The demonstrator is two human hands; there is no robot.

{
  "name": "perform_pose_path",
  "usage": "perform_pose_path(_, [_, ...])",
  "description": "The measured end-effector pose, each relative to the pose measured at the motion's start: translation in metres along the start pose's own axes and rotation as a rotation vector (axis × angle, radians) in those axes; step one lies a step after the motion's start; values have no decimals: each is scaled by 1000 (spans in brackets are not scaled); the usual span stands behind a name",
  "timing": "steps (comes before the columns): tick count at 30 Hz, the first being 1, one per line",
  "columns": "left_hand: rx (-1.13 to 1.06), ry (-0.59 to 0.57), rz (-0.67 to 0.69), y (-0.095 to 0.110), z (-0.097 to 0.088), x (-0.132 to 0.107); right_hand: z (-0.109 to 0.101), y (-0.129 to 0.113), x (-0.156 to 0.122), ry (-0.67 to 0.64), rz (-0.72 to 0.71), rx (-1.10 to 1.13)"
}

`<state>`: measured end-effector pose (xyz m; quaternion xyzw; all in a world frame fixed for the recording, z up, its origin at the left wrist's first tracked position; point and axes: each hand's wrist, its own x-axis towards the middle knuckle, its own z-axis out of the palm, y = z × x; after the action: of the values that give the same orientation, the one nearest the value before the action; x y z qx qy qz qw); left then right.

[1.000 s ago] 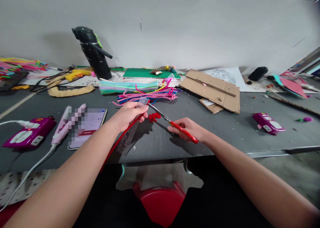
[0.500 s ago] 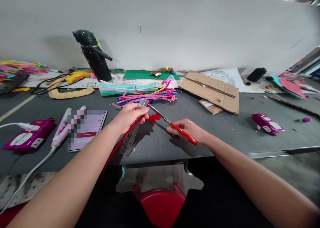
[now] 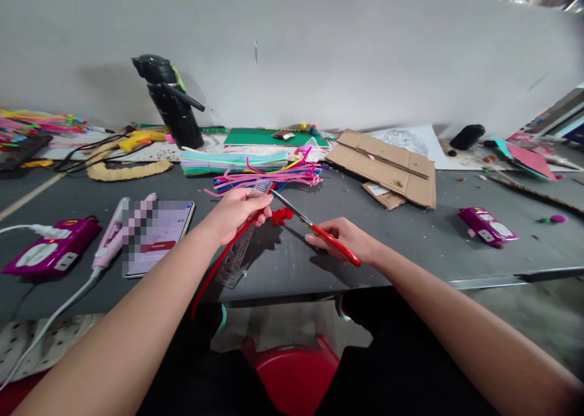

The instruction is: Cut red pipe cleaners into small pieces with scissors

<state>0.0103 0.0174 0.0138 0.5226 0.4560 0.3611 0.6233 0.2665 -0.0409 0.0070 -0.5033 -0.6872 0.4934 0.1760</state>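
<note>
My left hand [image 3: 239, 212] is closed around red pipe cleaners [image 3: 220, 262] and a clear plastic ruler [image 3: 238, 255]. The pipe cleaners hang down past the table's front edge, and their short upper ends stick out by the thumb. In my right hand [image 3: 342, 238] are scissors with red handles [image 3: 336, 246]. Their blade tips reach the pipe cleaner ends at my left fingertips; whether the blades are closed on them is too small to tell. Small cut red pieces [image 3: 281, 216] lie on the table just below the blades.
Behind my hands lie bundles of pink and blue pipe cleaners [image 3: 274, 176] and pastel ones [image 3: 232, 162]. Cardboard [image 3: 387, 166] lies at the back right. On the left are a phone [image 3: 166, 233], a pink hair straightener [image 3: 112, 236], a purple power strip [image 3: 57, 249] and a black flask [image 3: 176, 109].
The hanging ends of the red pipe cleaners have swung slightly to the right. Both hands and the scissors stay almost in place.
</note>
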Motion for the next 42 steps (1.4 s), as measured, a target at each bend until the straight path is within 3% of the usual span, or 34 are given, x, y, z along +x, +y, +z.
perform_pose_path(8, [48,36,47,0,1,-2,-7,-2,-5,-104,72,87])
perform_pose_path(22, [-71,-32,4,2,0,0,-5,-4,-4,-90,64,64])
perform_pose_path(29, [-95,-24,-43,2,-3,0,-7,2,-3,-118,43,180])
perform_pose_path(35, [-86,-142,-53,7,2,-6,7,-11,1,9,41,539])
perform_pose_path(39, [-34,-301,-53,9,13,-15,18,-29,9,121,-59,908])
perform_pose_path(42, [-12,-394,-79,10,21,-22,23,-34,17,115,-126,1004])
